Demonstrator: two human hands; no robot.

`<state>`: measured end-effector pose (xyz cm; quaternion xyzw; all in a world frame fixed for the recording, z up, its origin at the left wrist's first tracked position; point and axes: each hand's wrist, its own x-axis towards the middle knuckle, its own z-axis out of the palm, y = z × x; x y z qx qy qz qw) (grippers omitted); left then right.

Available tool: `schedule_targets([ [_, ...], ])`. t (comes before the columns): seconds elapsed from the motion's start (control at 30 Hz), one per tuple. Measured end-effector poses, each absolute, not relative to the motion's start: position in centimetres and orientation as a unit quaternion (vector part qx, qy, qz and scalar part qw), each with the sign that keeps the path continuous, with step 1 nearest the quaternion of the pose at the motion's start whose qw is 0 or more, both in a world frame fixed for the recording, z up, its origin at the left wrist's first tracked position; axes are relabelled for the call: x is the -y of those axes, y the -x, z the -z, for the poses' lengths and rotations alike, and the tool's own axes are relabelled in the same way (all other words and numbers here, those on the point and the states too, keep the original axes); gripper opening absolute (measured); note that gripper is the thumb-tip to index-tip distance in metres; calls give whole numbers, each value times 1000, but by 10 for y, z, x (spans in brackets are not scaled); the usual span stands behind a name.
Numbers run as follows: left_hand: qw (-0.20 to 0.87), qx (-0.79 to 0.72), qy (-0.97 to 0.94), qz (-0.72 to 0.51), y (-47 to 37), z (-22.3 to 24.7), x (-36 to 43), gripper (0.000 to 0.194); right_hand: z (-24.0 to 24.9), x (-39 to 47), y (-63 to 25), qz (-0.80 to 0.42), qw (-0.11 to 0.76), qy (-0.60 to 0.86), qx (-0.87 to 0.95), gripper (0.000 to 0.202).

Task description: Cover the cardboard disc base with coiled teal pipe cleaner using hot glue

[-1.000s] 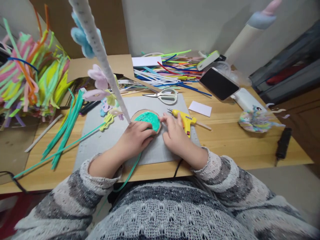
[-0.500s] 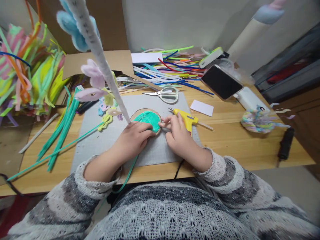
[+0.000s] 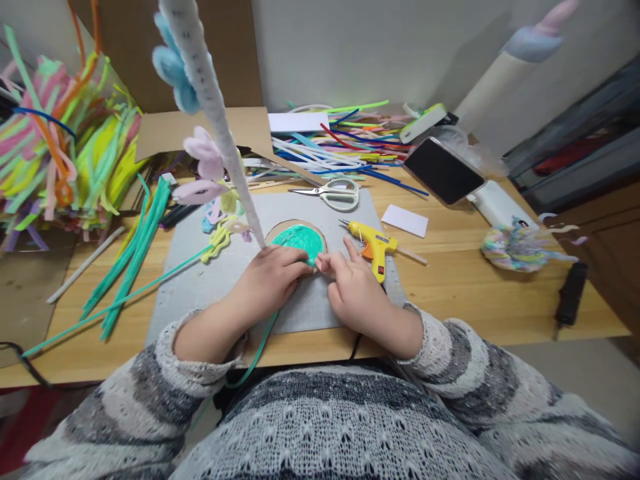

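A round cardboard disc (image 3: 271, 235) lies on the grey mat, its top covered by a coil of green pipe cleaner (image 3: 300, 239). My left hand (image 3: 273, 277) is closed over the disc's near left side, fingers together on the coil. From beneath it a loose green strand (image 3: 263, 343) runs down past the table edge. My right hand (image 3: 356, 287) pinches the green pipe cleaner at the disc's right rim, its index finger raised; the fingertips partly hide the contact. A white wrapped stem (image 3: 220, 133) with fuzzy flowers (image 3: 205, 152) rises from behind my left hand.
Right of the disc lies a yellow glue gun (image 3: 377, 248), with scissors (image 3: 340, 194) behind. Green pipe cleaners (image 3: 133, 253) and a colourful bundle (image 3: 70, 147) are on the left. A phone (image 3: 444, 171), white card (image 3: 405, 220) and black-handled tool (image 3: 571, 293) are on the right.
My right hand has shifted slightly left and down along the disc's rim, uncovering more of the glue gun. The left hand keeps its place on the disc; the view has shifted a little.
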<state>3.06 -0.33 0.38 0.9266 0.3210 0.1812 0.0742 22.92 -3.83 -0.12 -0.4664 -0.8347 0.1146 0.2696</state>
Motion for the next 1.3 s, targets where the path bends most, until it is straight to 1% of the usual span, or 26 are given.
schedule_targets([
  [0.17,61,-312,-930,-183,-31,-2,3,24,1,36,-227,-71,241,432,866,29],
  [0.33,54,-305,-932,-190,-31,1,3,17,-1,39,-215,-59,195,404,891,30],
  [0.5,63,-306,-931,-191,-32,-2,4,17,-2,47,-206,-57,170,401,898,35],
  [0.67,54,-317,-930,-177,-30,-3,8,17,0,42,-216,-36,165,396,903,27],
  [0.77,41,-338,-927,-158,-27,-4,11,26,-7,33,-233,-79,183,377,905,28],
  [0.83,46,-342,-928,-141,-23,-5,13,33,-14,30,-246,-114,226,390,885,31],
  [0.87,52,-338,-930,-135,-21,-6,14,36,-17,30,-254,-119,262,409,866,30],
  [0.93,67,-327,-933,-133,-17,-7,16,39,-23,32,-267,-115,332,480,804,21],
  [0.97,74,-323,-934,-135,-16,-7,17,39,-25,34,-274,-112,351,536,760,18],
  [1.0,81,-319,-934,-140,-14,-7,18,38,-27,36,-280,-107,348,600,712,18],
  [1.03,88,-314,-934,-145,-13,-7,19,36,-28,38,-285,-100,319,664,669,22],
  [1.1,100,-303,-935,-157,-11,-6,20,32,-28,38,-292,-103,200,757,613,41],
  [1.17,115,-293,-936,-161,-11,-6,21,30,-26,35,-295,-124,73,791,594,54],
  [1.2,124,-290,-936,-158,-11,-6,22,29,-25,33,-295,-132,27,794,593,57],
  [1.23,133,-289,-936,-152,-12,-6,23,28,-23,29,-294,-135,-5,793,595,58],
  [1.3,144,-292,-935,-138,-13,-6,24,27,-18,23,-293,-129,-31,789,600,56],
])
